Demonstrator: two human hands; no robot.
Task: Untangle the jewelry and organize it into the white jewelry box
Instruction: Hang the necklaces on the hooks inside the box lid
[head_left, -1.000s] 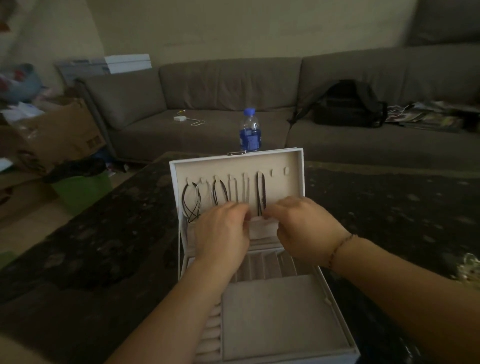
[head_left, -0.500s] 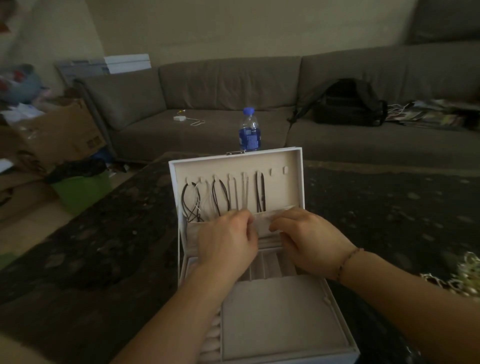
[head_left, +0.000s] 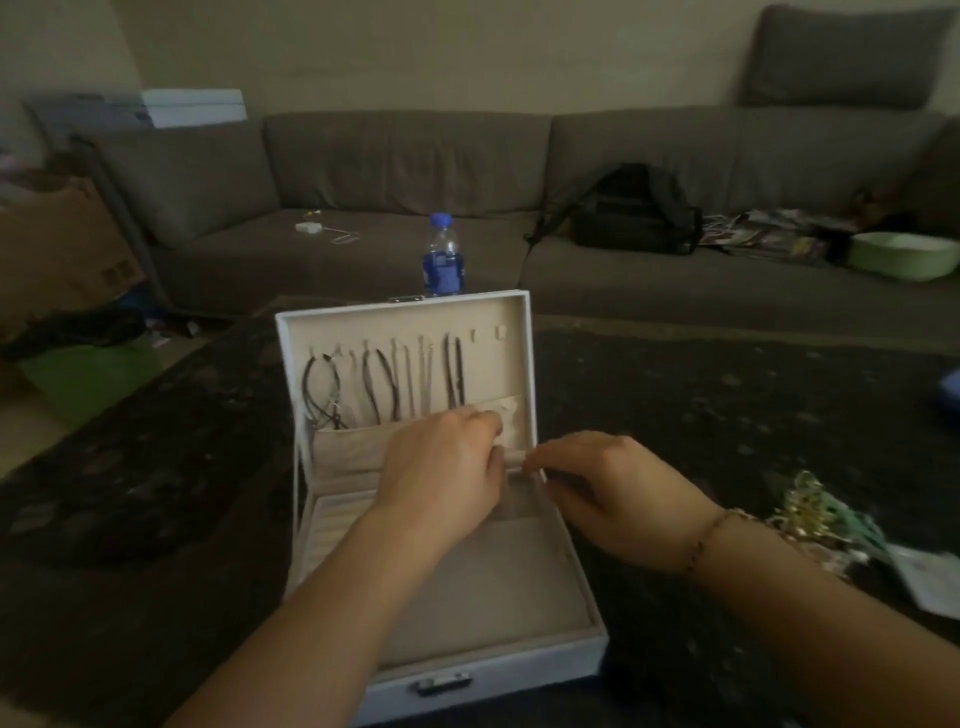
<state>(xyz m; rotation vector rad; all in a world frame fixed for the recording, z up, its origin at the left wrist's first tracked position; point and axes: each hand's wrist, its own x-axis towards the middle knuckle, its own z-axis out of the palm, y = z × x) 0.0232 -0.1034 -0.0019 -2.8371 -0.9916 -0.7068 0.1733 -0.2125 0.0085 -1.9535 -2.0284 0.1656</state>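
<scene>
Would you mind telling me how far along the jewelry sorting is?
Done: several necklaces hang in the white jewelry box lid. In hand: left hand at the lid pocket, right hand beside it. Left: the tangled pile on the table.

Dark table (head_left: 727, 395) with white jewelry box (head_left: 488, 670), tangled jewelry (head_left: 815, 514), water bottle (head_left: 442, 262)

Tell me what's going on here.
A person is sorting jewelry into an open white jewelry box on a dark table. Several necklaces already hang from hooks in the lid. The left hand is at the lid's fabric pocket, fingers on its top edge; the right hand hovers beside the box, loosely curled. A tangled pile of jewelry waits at the right.
</scene>
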